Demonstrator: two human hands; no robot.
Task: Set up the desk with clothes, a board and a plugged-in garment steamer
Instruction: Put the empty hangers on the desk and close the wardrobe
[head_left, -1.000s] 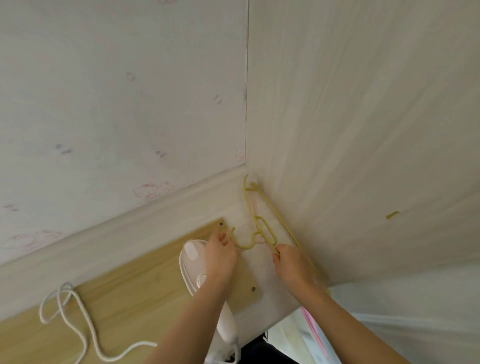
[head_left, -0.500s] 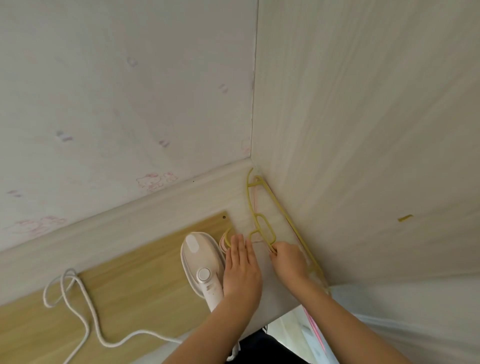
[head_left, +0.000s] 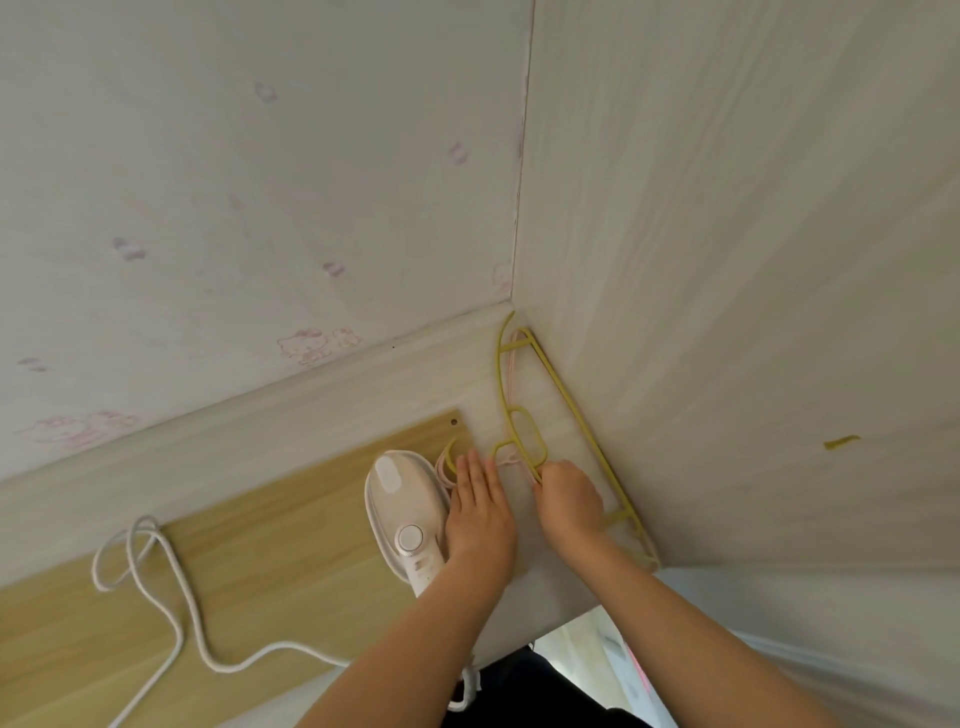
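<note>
The step now looks like tidying hangers in the worktop (head_left: 550, 577) corner. The left hand (head_left: 480, 519) lies flat, fingers straight and together. The right hand (head_left: 569, 501) pinches the yellow hanger (head_left: 500, 369). The steamer (head_left: 402, 499) lies on the board (head_left: 260, 561), at 9 o'clock from the left hand. Next, I think, its cord (head_left: 171, 613) needs plugging in.

hangers (head_left: 521, 442) crowd the corner, steamer (head_left: 402, 493) just left

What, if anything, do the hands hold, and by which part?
The right hand pinches the thin yellow plastic clothes hanger at its central loops. The left hand lies flat, holding nothing.
</note>
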